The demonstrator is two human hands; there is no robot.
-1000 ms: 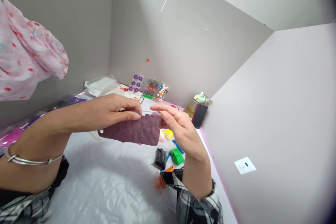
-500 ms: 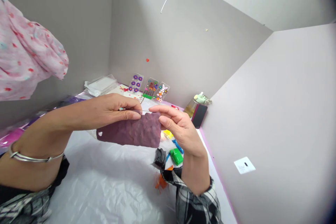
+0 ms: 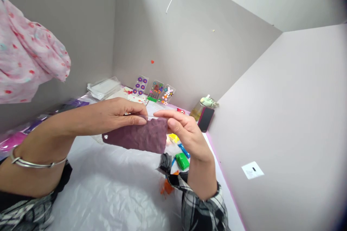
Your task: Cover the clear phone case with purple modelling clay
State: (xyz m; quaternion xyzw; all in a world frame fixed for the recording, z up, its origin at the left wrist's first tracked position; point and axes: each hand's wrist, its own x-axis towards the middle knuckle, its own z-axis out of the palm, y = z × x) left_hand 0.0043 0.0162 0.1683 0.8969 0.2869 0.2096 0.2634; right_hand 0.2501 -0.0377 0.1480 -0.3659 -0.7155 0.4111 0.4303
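A flat purple clay-covered piece [image 3: 138, 136], roughly phone-case shaped with a small hole at its left end, is held up above the white plastic sheet. My left hand [image 3: 119, 113] grips its upper edge between thumb and fingers. At the right end, my right hand [image 3: 184, 128] has its thumb on the front near the corner and its fingers along the top edge. The far side of the piece is hidden.
Decorated clear cases [image 3: 140, 86] lean against the back wall. Clear boxes [image 3: 104, 88] sit at the back left. Right of my hands are a phone [image 3: 206, 119], a jar [image 3: 196, 111], a green clay packet [image 3: 182, 161] and an orange one [image 3: 166, 187].
The purple piece has shifted slightly right and tilted a little, its right end lower. My right thumb has moved slightly right and up at the corner.
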